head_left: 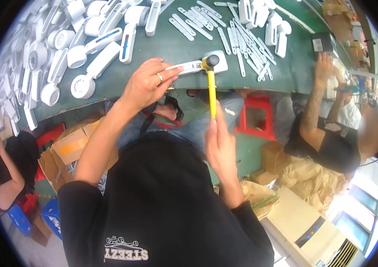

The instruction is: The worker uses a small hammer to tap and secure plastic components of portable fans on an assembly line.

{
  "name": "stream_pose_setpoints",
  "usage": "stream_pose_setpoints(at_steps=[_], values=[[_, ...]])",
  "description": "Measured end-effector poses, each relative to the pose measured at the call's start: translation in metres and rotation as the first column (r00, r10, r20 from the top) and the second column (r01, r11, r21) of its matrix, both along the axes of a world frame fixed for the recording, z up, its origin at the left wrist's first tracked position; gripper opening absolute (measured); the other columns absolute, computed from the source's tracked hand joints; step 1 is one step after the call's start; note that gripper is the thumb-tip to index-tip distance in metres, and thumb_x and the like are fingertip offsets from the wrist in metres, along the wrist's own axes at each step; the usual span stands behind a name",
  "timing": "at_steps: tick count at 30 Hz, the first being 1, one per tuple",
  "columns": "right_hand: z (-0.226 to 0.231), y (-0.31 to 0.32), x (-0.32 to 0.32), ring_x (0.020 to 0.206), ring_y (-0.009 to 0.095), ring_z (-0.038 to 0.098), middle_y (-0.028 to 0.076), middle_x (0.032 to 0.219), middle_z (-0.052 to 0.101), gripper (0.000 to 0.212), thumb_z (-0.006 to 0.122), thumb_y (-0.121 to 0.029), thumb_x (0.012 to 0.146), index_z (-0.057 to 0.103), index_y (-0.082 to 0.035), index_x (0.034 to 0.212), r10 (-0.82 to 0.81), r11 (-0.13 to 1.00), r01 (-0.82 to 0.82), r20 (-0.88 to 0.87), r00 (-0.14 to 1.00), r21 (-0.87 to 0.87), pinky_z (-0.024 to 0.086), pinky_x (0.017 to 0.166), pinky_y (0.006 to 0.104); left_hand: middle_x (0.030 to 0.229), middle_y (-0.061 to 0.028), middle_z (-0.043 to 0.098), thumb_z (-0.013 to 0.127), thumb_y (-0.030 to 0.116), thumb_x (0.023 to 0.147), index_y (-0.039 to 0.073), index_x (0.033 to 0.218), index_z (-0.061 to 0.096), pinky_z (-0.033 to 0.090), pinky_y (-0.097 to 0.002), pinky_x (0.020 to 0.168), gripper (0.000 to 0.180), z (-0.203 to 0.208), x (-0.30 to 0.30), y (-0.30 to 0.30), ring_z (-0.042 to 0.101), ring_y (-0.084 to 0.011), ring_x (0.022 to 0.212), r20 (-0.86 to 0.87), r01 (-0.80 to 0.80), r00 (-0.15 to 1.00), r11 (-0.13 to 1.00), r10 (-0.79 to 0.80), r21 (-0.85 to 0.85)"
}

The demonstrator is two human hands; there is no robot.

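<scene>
My left hand (149,82), a ring on one finger, grips the near end of a long white plastic handle (189,67) at the table's front edge. To the right, that handle runs to a squarish white end (221,61). A small hammer (212,86) with a yellow shaft and dark-tipped head is in my right hand (220,149), fingers wrapped round its lower shaft. Its head lies over the join of handle and white end; whether it touches cannot be told. Slim white strips (193,22) lie loose just beyond.
White plastic pieces with handles and round slotted heads (83,86) crowd the green table's (153,49) left side. More strips (249,49) and white pieces (281,42) lie right. A co-worker (331,133) sits right, another person (8,169) left. Cardboard boxes (71,144) and a red stool (258,115) stand below.
</scene>
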State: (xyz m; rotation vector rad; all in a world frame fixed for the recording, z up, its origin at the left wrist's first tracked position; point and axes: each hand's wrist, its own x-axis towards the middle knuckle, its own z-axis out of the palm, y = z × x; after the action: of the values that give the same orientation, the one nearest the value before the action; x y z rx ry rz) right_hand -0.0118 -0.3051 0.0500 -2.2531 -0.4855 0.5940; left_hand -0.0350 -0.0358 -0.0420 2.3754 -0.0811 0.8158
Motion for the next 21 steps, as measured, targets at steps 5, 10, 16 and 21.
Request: stream_pose_setpoints(at_steps=[5,10,16,21], values=[[0.004,0.008,-0.003,0.101,0.052,0.072,0.033,0.124,0.069,0.056,0.048,-0.018,0.112,0.036,-0.006,0.166,0.136,0.987,-0.140,0.059,0.989,0.072,0.058,0.084,0.0523,0.111,-0.0084,0.079,0.084,0.011,0.089,0.013,0.152,0.060,0.055,-0.0423,0.103,0.067,0.008,0.000,-0.008,0.072,-0.0309,0.111,-0.107,-0.079,0.993,0.966,0.054,-0.244],[0.026,-0.007,0.024,0.108,0.049,0.073,0.026,0.140,0.067,0.058,0.050,-0.025,0.112,0.036,-0.012,0.167,0.090,0.995,-0.090,0.003,0.996,0.036,0.060,0.090,0.0512,0.115,-0.0083,0.080,0.085,0.015,0.090,0.009,0.167,0.032,0.051,-0.0438,0.106,0.094,0.008,0.005,-0.011,0.065,-0.0360,0.119,-0.285,-0.210,0.952,0.912,0.110,-0.351],[0.004,-0.023,0.222,0.101,0.050,0.073,0.033,0.105,0.075,0.058,0.077,-0.033,0.096,0.061,0.005,0.138,-0.280,0.950,0.312,0.523,0.805,0.028,0.058,0.083,0.0513,0.115,-0.0105,0.077,0.085,0.013,0.089,0.012,0.156,0.054,0.052,-0.0454,0.103,0.074,0.001,0.000,-0.008,0.066,-0.0373,0.113,-0.172,-0.176,0.975,0.962,0.141,-0.209],[-0.045,-0.034,0.370,0.105,0.047,0.074,0.030,0.106,0.076,0.058,0.083,-0.045,0.084,0.075,0.002,0.116,-0.356,0.829,0.504,0.465,0.810,-0.244,0.057,0.092,0.0518,0.120,-0.0125,0.076,0.082,0.009,0.088,0.010,0.136,0.071,0.051,-0.0479,0.105,0.049,0.010,0.008,-0.009,0.067,-0.0373,0.109,-0.036,-0.052,0.998,0.992,0.049,-0.112]])
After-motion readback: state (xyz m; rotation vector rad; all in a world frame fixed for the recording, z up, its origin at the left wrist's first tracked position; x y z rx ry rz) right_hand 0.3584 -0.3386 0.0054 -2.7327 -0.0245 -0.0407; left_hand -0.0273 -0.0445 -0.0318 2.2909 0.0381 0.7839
